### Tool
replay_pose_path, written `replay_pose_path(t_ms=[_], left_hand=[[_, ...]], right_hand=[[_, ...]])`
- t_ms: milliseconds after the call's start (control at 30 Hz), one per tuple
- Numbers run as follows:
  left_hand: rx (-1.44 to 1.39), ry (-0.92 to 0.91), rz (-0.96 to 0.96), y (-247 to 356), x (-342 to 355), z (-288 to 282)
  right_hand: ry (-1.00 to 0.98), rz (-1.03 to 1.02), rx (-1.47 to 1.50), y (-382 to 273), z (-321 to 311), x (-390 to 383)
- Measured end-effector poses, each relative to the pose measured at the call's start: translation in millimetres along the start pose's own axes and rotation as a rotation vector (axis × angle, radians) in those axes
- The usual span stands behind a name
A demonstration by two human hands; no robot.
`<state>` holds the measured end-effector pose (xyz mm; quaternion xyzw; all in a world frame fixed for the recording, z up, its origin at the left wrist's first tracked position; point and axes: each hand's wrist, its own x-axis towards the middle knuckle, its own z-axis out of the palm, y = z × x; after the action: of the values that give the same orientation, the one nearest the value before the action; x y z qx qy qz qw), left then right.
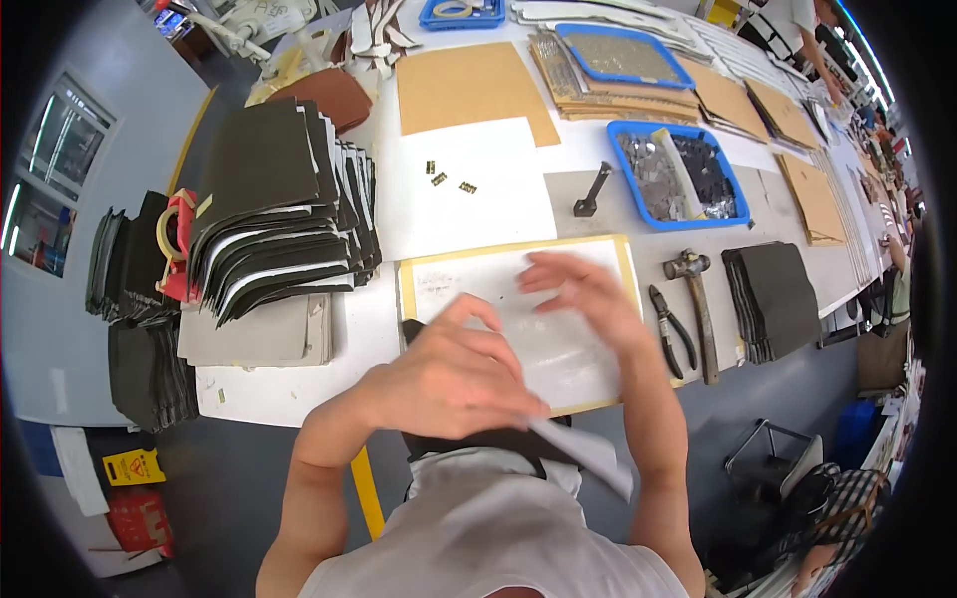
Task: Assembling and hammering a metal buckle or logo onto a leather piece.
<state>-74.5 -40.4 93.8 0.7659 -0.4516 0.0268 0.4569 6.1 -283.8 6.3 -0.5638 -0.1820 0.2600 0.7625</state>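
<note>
Black sheet material (478, 439) — a dark flat piece with a pale grey flap (588, 453) trailing from it, lying at the near table edge just below the cutting mat, largely covered by the left hand. Head view: left hand (449, 379) curled over the piece, fingers pinched on the pale flap at its right end. Right hand (578, 289) blurred, fingers spread loosely above the mat, holding nothing visible; whether it touches the surface cannot be told. The hands sit close, not joined. White cutting mat (439, 279) with yellow border, centre of the white table (289, 384). Right of the mat: pliers (673, 329), hammer (698, 309), a stack of dark sheets (773, 299). Beyond: blue tray (678, 179) of small metal parts, a black punch tool (591, 191), three small brass fittings (447, 177) on white paper. Left: a fanned pile of black-and-white sheets (279, 209) — a red tape dispenser (177, 244) beside it. Far edge: brown card sheets (469, 90).
</note>
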Motion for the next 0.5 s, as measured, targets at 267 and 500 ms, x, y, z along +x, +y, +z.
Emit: replay_pose_path(t_ms=[267, 500], left_hand=[[-0.269, 0.028, 0.331, -7.4, 39.8, -11.9], [-1.019, 0.438, -0.69, -59.4, -9.1, -13.3]], right_hand=[[-0.176, 0.245, 0.485, 72.1, 15.3, -44.0], [0.555, 0.125, 0.015, 6.8, -30.6, -93.2]])
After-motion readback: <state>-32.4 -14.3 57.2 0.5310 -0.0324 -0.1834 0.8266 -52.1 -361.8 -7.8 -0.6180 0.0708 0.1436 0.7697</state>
